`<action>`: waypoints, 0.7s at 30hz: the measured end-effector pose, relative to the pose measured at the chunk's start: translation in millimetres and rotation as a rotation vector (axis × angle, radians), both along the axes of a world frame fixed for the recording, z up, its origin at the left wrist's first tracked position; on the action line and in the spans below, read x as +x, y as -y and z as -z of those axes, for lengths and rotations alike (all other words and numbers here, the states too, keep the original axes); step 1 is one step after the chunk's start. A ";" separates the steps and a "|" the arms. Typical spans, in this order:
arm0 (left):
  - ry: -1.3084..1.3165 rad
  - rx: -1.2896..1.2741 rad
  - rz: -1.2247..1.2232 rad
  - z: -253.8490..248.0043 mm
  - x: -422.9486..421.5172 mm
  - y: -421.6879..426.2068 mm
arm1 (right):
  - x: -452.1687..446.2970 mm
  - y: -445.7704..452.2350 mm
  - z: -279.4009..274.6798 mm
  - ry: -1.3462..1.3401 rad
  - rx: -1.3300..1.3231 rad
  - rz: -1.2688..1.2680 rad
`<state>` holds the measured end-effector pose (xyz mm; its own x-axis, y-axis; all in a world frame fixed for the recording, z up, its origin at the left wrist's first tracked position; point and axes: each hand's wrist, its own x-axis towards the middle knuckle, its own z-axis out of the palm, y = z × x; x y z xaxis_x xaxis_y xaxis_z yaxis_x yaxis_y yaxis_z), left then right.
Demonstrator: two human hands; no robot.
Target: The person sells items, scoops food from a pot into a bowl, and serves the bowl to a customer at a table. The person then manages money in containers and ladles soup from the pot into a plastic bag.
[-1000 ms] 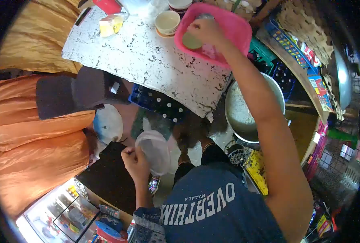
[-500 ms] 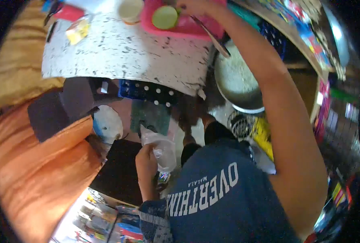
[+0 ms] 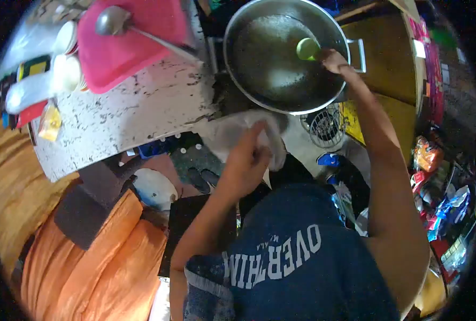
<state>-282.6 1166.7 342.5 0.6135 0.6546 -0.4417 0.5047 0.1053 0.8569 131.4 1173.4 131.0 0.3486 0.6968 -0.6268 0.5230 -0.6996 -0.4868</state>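
A green scoop is held in my right hand, its round end over the large metal pot. Cloudy liquid shows inside the pot. My left hand is closed on a clear plastic bag, which hangs between the white table and the pot's near rim. On the table's far side, a metal ladle rests in the pink basin, its handle sticking out over the right edge.
The white table carries stacked bowls and a yellow packet. A round wire guard stands below the pot. Another person's blue shoe shows on the floor. Orange cloth hangs at lower left.
My right hand has moved from the pink basin to over the pot with the green scoop. My left hand has risen toward the pot with the bag. The view has turned right.
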 end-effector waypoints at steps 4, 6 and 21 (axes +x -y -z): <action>0.120 0.015 -0.056 -0.3 40.0 -35.8 | 0.0 -7.4 74.9 0.551 -0.124 -0.282; 0.136 0.109 -0.068 -1.3 54.3 -49.2 | -3.6 -5.2 110.4 0.545 -0.019 -0.440; -0.149 0.706 0.411 25.6 72.5 -115.6 | -59.3 22.5 5.3 -0.577 0.346 0.407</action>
